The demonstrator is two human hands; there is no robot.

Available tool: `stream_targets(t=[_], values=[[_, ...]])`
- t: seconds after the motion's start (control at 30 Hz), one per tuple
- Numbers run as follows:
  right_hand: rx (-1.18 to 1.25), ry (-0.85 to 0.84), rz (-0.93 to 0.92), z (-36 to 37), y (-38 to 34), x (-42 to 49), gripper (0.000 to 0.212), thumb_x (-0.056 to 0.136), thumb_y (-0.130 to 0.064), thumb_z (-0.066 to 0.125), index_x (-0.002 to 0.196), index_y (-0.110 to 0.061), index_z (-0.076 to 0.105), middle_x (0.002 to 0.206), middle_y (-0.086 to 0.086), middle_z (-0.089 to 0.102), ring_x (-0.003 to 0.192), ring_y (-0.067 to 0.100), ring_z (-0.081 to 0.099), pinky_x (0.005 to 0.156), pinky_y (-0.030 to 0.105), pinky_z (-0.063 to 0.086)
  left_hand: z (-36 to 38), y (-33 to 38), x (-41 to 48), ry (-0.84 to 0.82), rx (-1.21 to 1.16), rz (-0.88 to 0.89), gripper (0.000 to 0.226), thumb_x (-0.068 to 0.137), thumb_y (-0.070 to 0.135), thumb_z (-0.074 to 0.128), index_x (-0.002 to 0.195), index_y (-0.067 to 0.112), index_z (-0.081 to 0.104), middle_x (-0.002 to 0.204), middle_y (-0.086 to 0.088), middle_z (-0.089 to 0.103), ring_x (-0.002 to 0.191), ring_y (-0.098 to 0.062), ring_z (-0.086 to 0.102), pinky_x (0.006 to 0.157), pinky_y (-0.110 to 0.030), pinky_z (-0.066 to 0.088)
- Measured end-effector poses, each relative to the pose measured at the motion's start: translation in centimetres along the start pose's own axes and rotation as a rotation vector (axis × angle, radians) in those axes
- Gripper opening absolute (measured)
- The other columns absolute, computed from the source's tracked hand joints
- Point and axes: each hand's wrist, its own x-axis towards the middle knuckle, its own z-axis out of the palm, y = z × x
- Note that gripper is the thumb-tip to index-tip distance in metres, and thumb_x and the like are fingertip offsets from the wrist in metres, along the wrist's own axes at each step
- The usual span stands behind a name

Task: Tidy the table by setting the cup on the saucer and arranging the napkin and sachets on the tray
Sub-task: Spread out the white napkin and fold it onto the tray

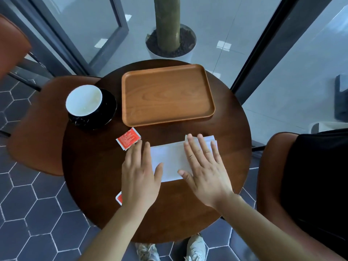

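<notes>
Left hand: the left hand lies flat with fingers spread, its fingertips at the left edge of the napkin, gripping nothing.
Right hand: the right hand is spread palm-down on the napkin's right half, pressing rather than pinching.
Napkin: white, folded, on the table between its near edge and the tray, not yet on the tray.
Cup: the cup already stands on the saucer at the table's left edge.
Tray: bare, toward the far edge.
Sachets: one sachet lies just beside the left fingertips; a second sachet sits near the left edge.
Risk: sliding the napkin under flat palms would likely undo its fold; the left hand could nudge the near sachet; the second could be brushed off the edge by the forearm.
Hidden: most of the second sachet is under the left wrist; the napkin's layers under the right hand cannot be counted; the sachet print is unreadable.
</notes>
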Motion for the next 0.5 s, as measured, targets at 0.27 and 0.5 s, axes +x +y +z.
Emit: stream_targets(t=[0.27, 0.5], values=[[0.006, -0.165, -0.040, 0.8, -1.6, 0.3, 0.075, 0.103, -0.064, 0.010, 0.159, -0.014, 0.003, 0.168, 0.001, -0.009, 0.153, 0.022, -0.020, 0.125, 0.050, -0.003, 0.3, 0.4, -0.9, -0.173, 0.103, 0.012, 0.063, 0.083, 0.034, 0.077, 0.136, 0.006, 0.057, 0.144, -0.027, 0.048, 0.131, -0.045, 0.047, 0.102, -0.054, 0.047], [1.374, 0.020, 0.468, -2.1, -5.1, 0.9, 0.055, 0.097, -0.053, 0.048, 0.150, -0.038, 0.041, 0.153, -0.022, 0.042, 0.141, -0.001, 0.037, 0.121, 0.035, 0.031, -0.5, 1.7, 0.4, -0.151, -0.312, -0.391, 0.072, 0.087, 0.021, 0.075, 0.148, 0.009, 0.038, 0.139, -0.016, 0.048, 0.127, -0.030, 0.050, 0.098, -0.039, 0.048]])
